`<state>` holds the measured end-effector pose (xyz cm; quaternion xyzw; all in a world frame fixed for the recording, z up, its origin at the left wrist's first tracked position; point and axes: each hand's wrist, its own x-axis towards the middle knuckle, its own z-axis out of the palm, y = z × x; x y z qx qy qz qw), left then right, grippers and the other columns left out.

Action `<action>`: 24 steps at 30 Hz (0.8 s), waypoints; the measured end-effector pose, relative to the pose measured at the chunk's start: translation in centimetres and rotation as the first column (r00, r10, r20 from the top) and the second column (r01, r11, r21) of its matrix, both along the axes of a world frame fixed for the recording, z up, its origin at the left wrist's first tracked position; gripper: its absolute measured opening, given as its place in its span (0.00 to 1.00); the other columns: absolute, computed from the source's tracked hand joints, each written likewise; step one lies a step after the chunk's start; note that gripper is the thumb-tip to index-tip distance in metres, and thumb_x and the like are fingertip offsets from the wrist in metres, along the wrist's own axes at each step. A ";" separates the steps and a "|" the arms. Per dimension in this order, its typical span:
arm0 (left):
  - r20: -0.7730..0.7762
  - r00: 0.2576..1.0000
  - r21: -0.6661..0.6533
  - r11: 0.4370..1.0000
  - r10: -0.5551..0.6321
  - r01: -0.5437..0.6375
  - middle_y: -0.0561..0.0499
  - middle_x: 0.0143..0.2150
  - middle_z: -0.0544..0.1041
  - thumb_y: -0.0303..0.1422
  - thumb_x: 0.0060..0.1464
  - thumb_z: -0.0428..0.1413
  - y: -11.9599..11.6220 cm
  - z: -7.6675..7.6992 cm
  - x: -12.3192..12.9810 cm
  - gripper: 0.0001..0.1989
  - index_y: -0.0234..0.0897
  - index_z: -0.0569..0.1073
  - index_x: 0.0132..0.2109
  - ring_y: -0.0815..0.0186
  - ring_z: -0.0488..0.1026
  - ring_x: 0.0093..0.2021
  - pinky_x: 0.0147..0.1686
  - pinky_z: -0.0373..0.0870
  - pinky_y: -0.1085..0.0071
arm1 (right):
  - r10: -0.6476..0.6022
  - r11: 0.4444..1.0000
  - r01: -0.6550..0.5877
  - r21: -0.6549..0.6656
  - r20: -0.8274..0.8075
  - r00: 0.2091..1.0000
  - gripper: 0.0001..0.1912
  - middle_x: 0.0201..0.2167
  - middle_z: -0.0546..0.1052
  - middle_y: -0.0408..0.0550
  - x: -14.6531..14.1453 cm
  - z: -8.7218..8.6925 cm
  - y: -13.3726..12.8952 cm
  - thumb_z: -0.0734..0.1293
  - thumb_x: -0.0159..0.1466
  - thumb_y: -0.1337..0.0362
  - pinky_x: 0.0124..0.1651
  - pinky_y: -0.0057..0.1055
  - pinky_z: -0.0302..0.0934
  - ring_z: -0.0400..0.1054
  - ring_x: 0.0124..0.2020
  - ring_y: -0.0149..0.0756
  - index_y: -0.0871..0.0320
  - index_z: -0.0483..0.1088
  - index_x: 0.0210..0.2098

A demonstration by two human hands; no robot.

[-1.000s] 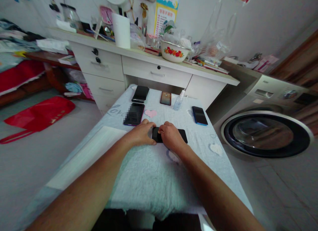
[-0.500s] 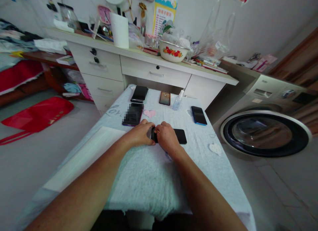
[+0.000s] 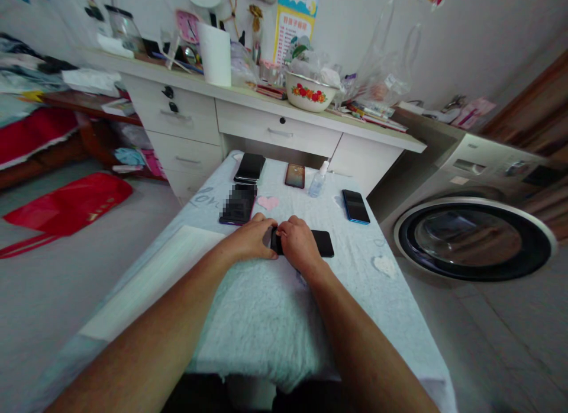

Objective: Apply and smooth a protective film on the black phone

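A black smartphone lies flat and sideways on the cloth-covered table, screen up. Its left end sits in the grip of my left hand, with thumb and fingers at opposite edges. My right hand is closed over the middle of the phone, fingers bunched against the screen. Whatever those fingers pinch, if anything, is hidden. Beyond my left hand rests a dark phone with a reddish-purple edge, partly pixelated. A clear spray bottle stands upright behind my hands.
More phones lie around: a black stack, a brown-screened one and a blue-edged one. A white sheet lies along the table's left side. Behind stands a white desk; a washing machine is at right.
Both hands keep nearly the same place on the black smartphone. The whole view has shifted very slightly; no object has visibly been moved.
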<state>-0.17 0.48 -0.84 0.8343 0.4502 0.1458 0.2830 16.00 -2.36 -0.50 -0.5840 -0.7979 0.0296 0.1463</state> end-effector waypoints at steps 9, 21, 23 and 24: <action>0.015 1.000 -0.022 1.000 -0.015 0.016 0.49 0.45 0.64 0.41 0.34 0.65 0.1 -0.1 -0.2 0.34 0.39 0.68 0.51 0.57 0.69 0.47 0.50 0.67 0.63 | 0.050 0.999 -0.051 -0.016 -0.043 0.998 0.13 0.36 0.71 0.51 0.0 0.1 -0.3 0.59 0.66 0.71 0.46 0.30 0.54 0.63 0.40 0.36 0.61 0.75 0.39; 0.023 1.000 -0.015 1.000 0.002 -0.001 0.48 0.45 0.65 0.41 0.34 0.64 0.1 -0.1 -0.1 0.33 0.38 0.68 0.50 0.56 0.70 0.47 0.49 0.67 0.64 | 0.071 0.997 -0.071 0.001 -0.066 0.995 0.12 0.35 0.71 0.51 -0.1 -0.1 -0.1 0.59 0.65 0.71 0.45 0.30 0.55 0.63 0.39 0.36 0.61 0.75 0.38; 0.022 1.000 -0.016 1.000 0.010 -0.009 0.48 0.45 0.66 0.41 0.33 0.64 0.1 -0.1 -0.1 0.33 0.38 0.68 0.50 0.56 0.70 0.47 0.49 0.67 0.64 | 0.061 0.998 -0.061 0.001 -0.063 0.996 0.12 0.35 0.71 0.51 -0.1 -0.2 0.0 0.59 0.65 0.71 0.45 0.31 0.55 0.63 0.39 0.36 0.61 0.75 0.38; 0.022 1.000 -0.015 1.000 0.010 -0.010 0.48 0.45 0.66 0.41 0.33 0.64 0.1 -0.1 -0.1 0.33 0.38 0.68 0.49 0.56 0.70 0.47 0.49 0.68 0.64 | 0.056 0.998 -0.056 0.003 -0.063 0.996 0.12 0.35 0.71 0.51 -0.1 -0.2 0.0 0.59 0.65 0.71 0.45 0.30 0.55 0.63 0.39 0.36 0.60 0.75 0.38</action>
